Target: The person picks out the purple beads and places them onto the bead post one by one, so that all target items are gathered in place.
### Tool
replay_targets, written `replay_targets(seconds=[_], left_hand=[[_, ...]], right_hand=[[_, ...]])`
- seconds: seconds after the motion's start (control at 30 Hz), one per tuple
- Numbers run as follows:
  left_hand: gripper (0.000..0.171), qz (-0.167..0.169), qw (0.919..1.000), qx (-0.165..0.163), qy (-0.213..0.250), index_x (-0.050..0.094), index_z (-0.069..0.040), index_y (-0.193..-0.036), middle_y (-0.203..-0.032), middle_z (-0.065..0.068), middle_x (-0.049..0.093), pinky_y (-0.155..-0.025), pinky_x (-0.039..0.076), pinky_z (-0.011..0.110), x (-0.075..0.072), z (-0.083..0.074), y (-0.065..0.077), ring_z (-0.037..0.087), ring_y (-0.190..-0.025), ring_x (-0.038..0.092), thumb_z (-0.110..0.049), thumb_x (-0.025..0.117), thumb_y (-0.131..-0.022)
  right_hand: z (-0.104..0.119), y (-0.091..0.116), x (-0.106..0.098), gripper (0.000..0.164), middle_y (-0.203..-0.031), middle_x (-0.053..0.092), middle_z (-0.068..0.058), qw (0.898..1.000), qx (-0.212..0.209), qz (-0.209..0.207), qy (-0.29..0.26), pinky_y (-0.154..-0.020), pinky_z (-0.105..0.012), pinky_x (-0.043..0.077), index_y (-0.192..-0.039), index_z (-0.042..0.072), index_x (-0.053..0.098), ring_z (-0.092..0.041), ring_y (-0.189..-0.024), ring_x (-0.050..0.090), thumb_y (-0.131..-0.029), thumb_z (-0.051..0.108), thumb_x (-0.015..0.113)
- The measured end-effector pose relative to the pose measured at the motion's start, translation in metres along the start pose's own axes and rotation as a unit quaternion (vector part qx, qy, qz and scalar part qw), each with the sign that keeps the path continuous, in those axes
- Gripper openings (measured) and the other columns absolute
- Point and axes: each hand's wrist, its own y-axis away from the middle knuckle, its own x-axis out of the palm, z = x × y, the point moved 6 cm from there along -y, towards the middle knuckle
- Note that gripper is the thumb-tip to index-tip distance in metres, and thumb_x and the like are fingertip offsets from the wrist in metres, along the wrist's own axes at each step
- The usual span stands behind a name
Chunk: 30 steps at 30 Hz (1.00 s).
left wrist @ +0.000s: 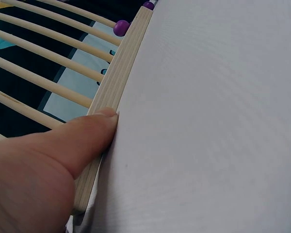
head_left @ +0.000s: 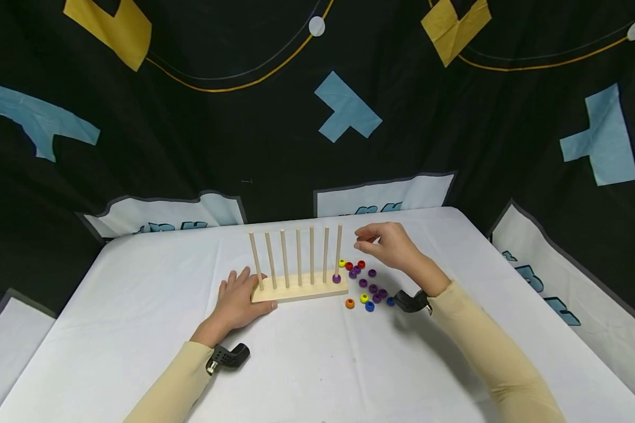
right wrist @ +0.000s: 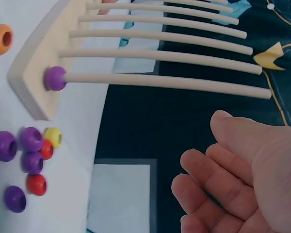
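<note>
A pale wooden peg rack with several upright dowels stands on the table. One purple bead sits at the bottom of its rightmost dowel, also seen as a purple bead in the right wrist view. My left hand holds the rack's left end, thumb along the front side and the other fingers at the back. My right hand hovers right of the rightmost dowel, its fingers loosely bent and nothing visible between them. Below it lie loose beads, among them a purple bead and a red bead.
More beads lie right of the rack, including a yellow bead, an orange bead and a blue bead. A white cloth covers the table. Behind it hangs a black curtain with blue and yellow shapes.
</note>
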Motion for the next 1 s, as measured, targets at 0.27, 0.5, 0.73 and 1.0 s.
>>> replay_targets(seconds=[0.27,0.5,0.73,1.0], left_hand=[[0.073,0.0,1.0,0.001,-0.003,0.053,-0.003,-0.143,-0.162,0.035,0.026,-0.12,0.006,0.075,0.001,0.0,0.0,0.061,-0.152,0.009,-0.042,0.076,-0.086],[0.073,-0.001,1.0,0.001,-0.002,0.053,-0.002,-0.143,-0.161,0.036,0.027,-0.12,0.007,0.075,-0.001,-0.001,0.001,0.062,-0.151,0.01,-0.041,0.076,-0.086],[0.073,0.001,1.0,0.001,-0.004,0.053,-0.002,-0.143,-0.161,0.036,0.027,-0.12,0.007,0.075,-0.002,-0.001,0.001,0.062,-0.151,0.01,-0.041,0.076,-0.086],[0.073,-0.001,1.0,0.002,-0.006,0.053,-0.002,-0.143,-0.161,0.036,0.027,-0.12,0.008,0.075,-0.001,-0.001,0.001,0.061,-0.151,0.01,-0.042,0.076,-0.086]], right_hand=[[-0.025,0.011,0.011,0.026,-0.102,0.079,-0.012,0.999,0.05,0.005,0.0,-0.08,-0.039,0.059,-0.113,0.001,0.076,-0.025,-0.092,0.07,-0.092,0.016,0.074],[-0.043,0.02,0.02,0.025,-0.105,0.079,-0.014,0.997,0.074,0.0,-0.013,-0.077,-0.035,0.059,-0.111,-0.001,0.076,-0.024,-0.09,0.069,-0.092,0.015,0.075],[-0.055,0.027,0.026,0.028,-0.105,0.079,-0.014,0.995,0.096,0.005,-0.017,-0.079,-0.035,0.059,-0.113,-0.002,0.075,-0.024,-0.091,0.069,-0.092,0.016,0.075],[-0.066,0.03,0.032,0.028,-0.105,0.078,-0.015,0.995,0.103,0.007,-0.018,-0.078,-0.035,0.056,-0.113,-0.003,0.075,-0.025,-0.09,0.069,-0.091,0.015,0.076]])
